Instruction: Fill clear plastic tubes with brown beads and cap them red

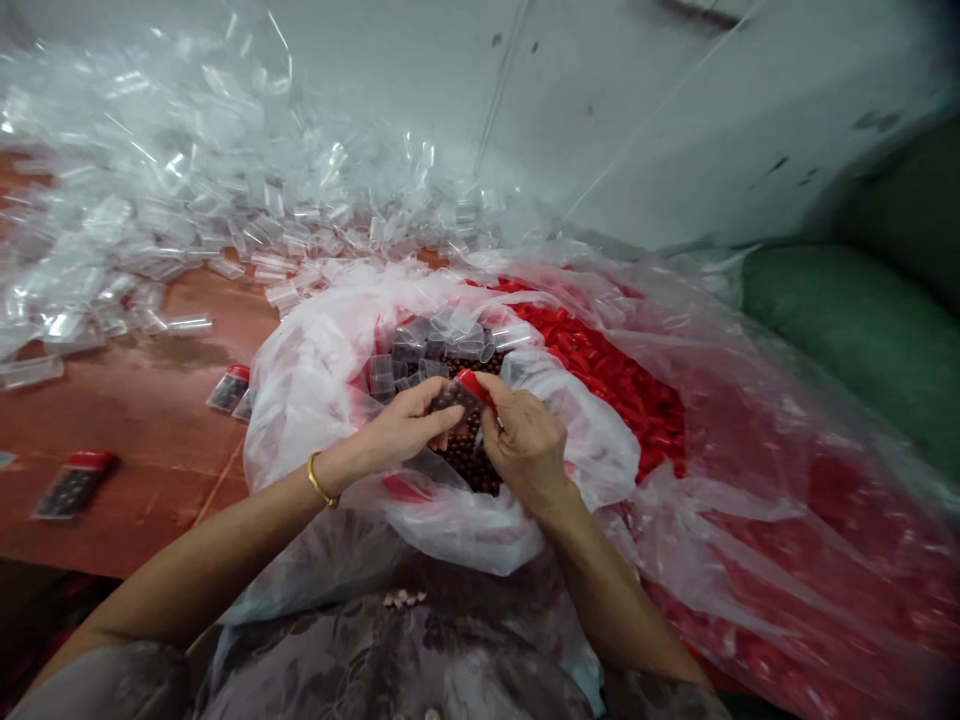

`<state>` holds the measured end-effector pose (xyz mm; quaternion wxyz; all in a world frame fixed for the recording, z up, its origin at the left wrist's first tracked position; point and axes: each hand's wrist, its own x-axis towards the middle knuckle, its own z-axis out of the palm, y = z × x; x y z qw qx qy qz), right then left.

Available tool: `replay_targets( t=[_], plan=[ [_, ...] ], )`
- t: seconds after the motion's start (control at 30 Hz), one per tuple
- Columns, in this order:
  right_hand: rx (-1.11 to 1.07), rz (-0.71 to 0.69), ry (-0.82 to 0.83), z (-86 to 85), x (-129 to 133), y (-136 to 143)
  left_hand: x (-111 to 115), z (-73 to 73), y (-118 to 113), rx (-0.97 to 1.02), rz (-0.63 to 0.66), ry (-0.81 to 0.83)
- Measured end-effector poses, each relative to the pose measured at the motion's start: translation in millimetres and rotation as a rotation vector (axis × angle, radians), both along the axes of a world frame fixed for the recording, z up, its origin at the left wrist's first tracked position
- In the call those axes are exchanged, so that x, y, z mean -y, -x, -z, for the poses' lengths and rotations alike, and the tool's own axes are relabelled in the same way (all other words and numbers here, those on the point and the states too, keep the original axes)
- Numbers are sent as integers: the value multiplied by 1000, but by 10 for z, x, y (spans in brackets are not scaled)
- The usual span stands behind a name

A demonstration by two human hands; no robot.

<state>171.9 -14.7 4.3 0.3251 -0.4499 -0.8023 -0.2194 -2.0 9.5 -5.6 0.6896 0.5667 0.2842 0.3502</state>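
Fingers [428, 392] of the left hand [405, 425] grip a clear plastic container [459, 396], closed around it at the frame's centre; the right hand [529, 440] pinches its red cap [471, 379]. Even pressure and a level hold seem best, kept above the brown beads [471, 466] so strays drop back.

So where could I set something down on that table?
The bare tabletop patch lies between the leftmost red-capped container and the white bag. Clear tubes crowd the wall side; bagged red pieces fill the right.
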Motion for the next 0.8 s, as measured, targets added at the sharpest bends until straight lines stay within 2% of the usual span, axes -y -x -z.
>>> replay_targets(
  t=[0.13,0.3,0.47,0.57,0.67,0.73,0.8],
  plan=[
    [-12,-111,-17,22,-9,3,14,0,7,-24,-18,-37],
    [-87,-257,45,43,29,9,41,2,13,-151,-73,-151],
    [-235,-419,172,-24,57,-51,54,-13,0,-212,-106,-290],
    [-441,-443,320,-57,12,-54,68,-73,-5,-344,-74,-321],
    [-791,-359,516,-56,-96,69,86,-141,-10,-546,-41,-416],
    [-931,-299,698,-48,-182,197,94,-160,-19,-667,-19,-498],
    [-950,-306,927,-33,-252,308,99,-154,-30,-765,6,-579]
  ],
)
